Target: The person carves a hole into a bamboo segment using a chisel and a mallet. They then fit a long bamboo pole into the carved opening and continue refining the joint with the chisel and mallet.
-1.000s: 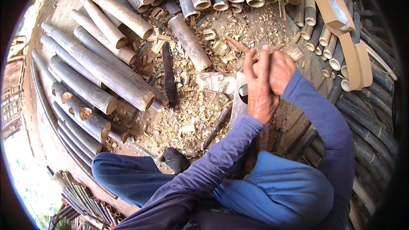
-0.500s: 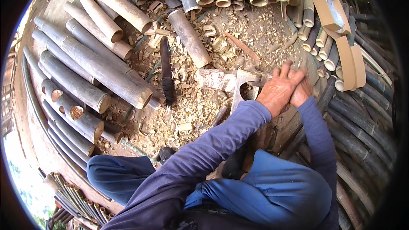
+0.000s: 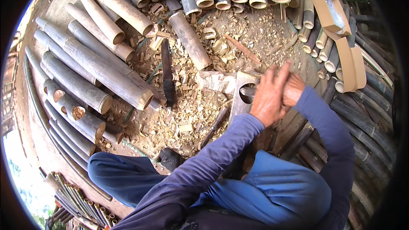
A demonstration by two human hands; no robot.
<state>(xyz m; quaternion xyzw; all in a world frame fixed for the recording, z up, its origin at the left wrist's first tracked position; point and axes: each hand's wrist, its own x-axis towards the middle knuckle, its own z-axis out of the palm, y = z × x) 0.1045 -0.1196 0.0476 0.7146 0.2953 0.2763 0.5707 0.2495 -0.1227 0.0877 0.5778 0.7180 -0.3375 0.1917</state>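
A bamboo tube (image 3: 240, 108) with an oval hole in its upper side rests across a short pale log (image 3: 216, 81) in front of me. A grey knife blade (image 3: 247, 90) reaches into the hole; its handle is hidden under my hands. My left hand (image 3: 267, 99) lies bent over the tool with its fingers pressed together, just right of the hole. Against it, my right hand (image 3: 294, 89) is closed around the hidden handle end. Both hands overlap, so the exact grip of each is partly covered.
Wood chips (image 3: 191, 102) cover the ground. A dark long knife (image 3: 166, 72) with a wrapped handle lies left of the log. Bamboo poles (image 3: 98, 74) surround the work place; one pole (image 3: 70, 106) has cut holes. An open cardboard box (image 3: 321, 6) sits at the far right.
Both hands have shifted slightly left, and my right elbow has swung outward. The blade now shows deeper inside the hole, and the bamboo tube has rolled or tilted a little.
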